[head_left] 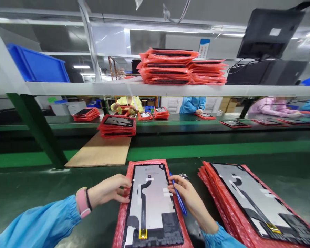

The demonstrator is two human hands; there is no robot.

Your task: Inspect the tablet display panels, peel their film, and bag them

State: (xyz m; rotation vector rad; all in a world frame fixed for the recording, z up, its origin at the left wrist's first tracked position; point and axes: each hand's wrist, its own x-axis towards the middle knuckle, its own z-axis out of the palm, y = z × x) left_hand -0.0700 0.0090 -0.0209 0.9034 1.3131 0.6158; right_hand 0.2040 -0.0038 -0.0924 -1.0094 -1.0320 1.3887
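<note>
A tablet screen panel [158, 203] lies back side up on a red bubble-wrap sheet [118, 234] in front of me. It has a grey metal back, a black flex cable and a yellow-taped connector. My left hand [116, 188] rests at the panel's left edge, fingers apart and fingertips touching the rim. At the right edge is my right hand [187, 196], its thumb and fingers bent near the panel's border. A slim blue pen [180, 198] is held in that hand, pointing down towards me.
To the right stands a stack of red-wrapped panels [258, 203]. A small metallic part [184, 176] lies behind my right hand. Ahead, a wooden board [100, 151] bears another stack [117, 126]. A shelf [113, 88] crosses above, with wrapped stacks [167, 67]. Co-workers sit beyond the conveyor.
</note>
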